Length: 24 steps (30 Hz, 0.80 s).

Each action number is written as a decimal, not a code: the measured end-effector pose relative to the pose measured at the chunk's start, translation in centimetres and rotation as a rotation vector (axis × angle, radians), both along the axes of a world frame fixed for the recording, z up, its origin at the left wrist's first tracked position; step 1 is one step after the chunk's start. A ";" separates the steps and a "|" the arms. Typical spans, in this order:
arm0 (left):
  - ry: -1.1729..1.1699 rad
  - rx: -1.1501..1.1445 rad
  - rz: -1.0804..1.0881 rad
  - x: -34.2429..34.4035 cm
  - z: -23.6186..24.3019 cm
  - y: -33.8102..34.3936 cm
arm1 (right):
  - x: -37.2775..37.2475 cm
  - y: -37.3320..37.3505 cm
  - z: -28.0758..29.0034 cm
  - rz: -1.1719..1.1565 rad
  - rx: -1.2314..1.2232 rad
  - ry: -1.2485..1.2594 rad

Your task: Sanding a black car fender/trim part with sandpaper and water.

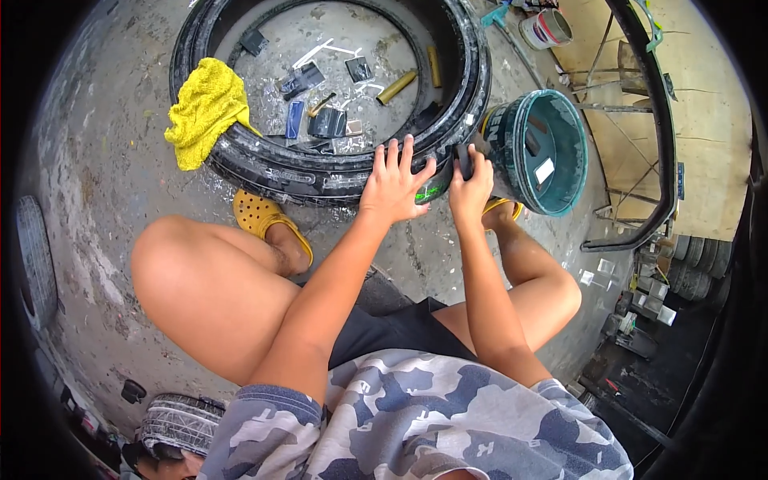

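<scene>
A black rubber tyre (280, 177) lies on its side on the grey, stained concrete floor (416, 260), at the far side of the person's feet, and it is the thing under work. The left hand (390, 184) is spread open, with its fingers resting over the near right part of the tyre. It does not grip anything, it only presses or steadies. The right hand (472, 186) is closed around a small black block (463, 161), which is at the tyre's near right edge; whether the block touches the rubber, I cannot tell surely.

Between the two hands, a bright green mark (433, 192) shows on the tyre. The step in hand seems to be rubbing this part with the block. In my judgement, the next move calls for a steady left hand and a firm, even pressure from the right.

Just to the right stands a teal plastic bucket (507, 160) with some pieces inside. A crumpled yellow cloth (204, 112) hangs over the tyre's left side, and a blue rectangular block (295, 119) lies within its ring.
</scene>
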<state>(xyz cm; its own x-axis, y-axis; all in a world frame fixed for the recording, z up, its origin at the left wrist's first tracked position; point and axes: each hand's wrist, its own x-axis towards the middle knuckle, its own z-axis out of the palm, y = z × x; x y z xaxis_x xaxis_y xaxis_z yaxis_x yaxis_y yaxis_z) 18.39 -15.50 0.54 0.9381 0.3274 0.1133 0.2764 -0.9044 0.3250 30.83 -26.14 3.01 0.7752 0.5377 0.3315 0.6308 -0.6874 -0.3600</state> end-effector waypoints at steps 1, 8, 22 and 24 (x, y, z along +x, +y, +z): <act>0.011 0.004 -0.003 -0.2 0.0 0.1 | -1.0 -0.4 -0.4 0.014 0.025 0.063; 0.006 0.011 0.004 0.5 -0.5 0.2 | 1.1 -0.8 -0.4 0.004 0.015 0.077; 0.022 0.003 0.003 -0.9 -1.0 0.2 | -5.1 -2.8 -1.4 0.092 0.118 0.203; 0.058 0.022 -0.007 -0.6 -0.7 0.3 | -3.0 -2.6 -2.1 0.203 0.141 0.016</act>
